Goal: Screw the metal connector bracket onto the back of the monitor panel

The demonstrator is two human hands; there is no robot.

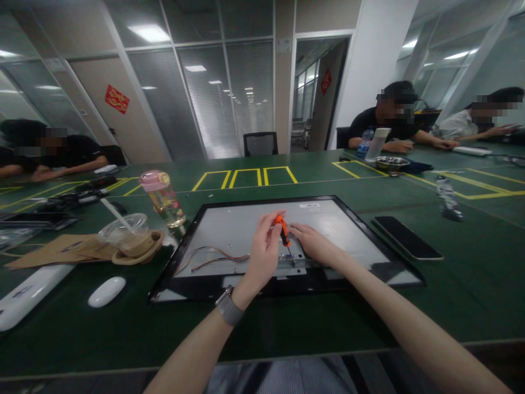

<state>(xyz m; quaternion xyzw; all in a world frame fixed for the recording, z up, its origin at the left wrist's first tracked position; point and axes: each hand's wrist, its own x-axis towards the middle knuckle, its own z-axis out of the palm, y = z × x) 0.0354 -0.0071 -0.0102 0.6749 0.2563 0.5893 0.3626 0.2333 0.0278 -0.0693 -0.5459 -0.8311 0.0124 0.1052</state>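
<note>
A flat display panel [241, 216] with a grey metal back and a black frame lies on the table in front of me. My left hand [266, 241] is closed around the orange and black handle of a screwdriver [282, 230]. Its shaft points down and slightly right, with the tip at a small metal bracket [301, 271] near the panel's front edge. Just right of the screwdriver, my right hand [314, 241] lies on the panel, fingers stretched forward. Thin coloured wires [217, 258] run across the panel's left side toward a small connector by the screwdriver.
A phone [406, 238] lies right of the panel. On the left are a pink-lidded bottle [164, 200], a plastic cup [127, 232] on a brown paper bag [57, 251], and a white mouse [106, 291]. Across the green table [262, 334], several people sit, near a metal bowl [391, 162].
</note>
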